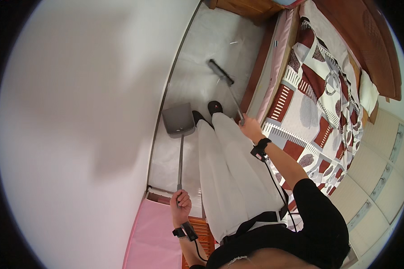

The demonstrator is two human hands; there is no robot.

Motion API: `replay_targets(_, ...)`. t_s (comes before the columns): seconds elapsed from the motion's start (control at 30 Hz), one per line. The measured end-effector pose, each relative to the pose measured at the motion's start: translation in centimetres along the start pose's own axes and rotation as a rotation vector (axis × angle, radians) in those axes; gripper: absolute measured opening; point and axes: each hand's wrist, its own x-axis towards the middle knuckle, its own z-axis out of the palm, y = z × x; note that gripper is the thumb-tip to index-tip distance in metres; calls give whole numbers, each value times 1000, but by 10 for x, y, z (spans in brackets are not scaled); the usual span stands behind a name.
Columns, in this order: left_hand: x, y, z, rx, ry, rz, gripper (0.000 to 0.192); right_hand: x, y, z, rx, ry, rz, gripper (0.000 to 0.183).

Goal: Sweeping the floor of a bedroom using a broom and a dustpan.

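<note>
My left hand is closed around the upper end of a long grey handle. At its lower end a dark grey dustpan rests on the floor close to the wall. My right hand grips the handle of a broom. Its narrow head has dark bristles and lies out ahead of my feet, on or just above the floor; the contact is hard to tell. Dustpan and broom head are apart, with my black shoes nearer the pan.
A bed with a patterned cover and wooden headboard runs along the right. A white wall borders the pale floor on the left. Wooden furniture stands at the far end. A pink padded panel lies lower left.
</note>
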Motion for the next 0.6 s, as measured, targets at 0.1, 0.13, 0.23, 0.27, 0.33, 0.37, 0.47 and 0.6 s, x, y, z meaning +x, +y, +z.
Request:
replay_targets(0.1,5,-7,-6,-32,-25,-12,16,-10,-8,1,36,0,-98,40)
replay_targets(0.13,6,-10,-9,-59,-50,-21,16,-11,-12,0,53,-24,-125,39)
replay_targets(0.23,10,-17,-11,-31,-7,22,18,-6,-6,-5,109,43,-165,38)
replay_targets(0.27,12,-18,-12,-39,-12,18,18,-2,-1,-6,158,132,-176,37)
replay_targets(0.33,8,-18,-18,-32,-16,35,20,2,-2,-29,254,152,-78,36)
replay_targets(0.37,7,-20,-20,-46,-12,46,20,5,-2,-41,356,180,33,35)
replay_targets(0.47,8,-27,-16,-91,-63,27,21,16,26,-70,366,226,15,33)
replay_targets(0.6,10,-32,-21,-96,-67,42,24,19,48,-72,347,261,95,38)
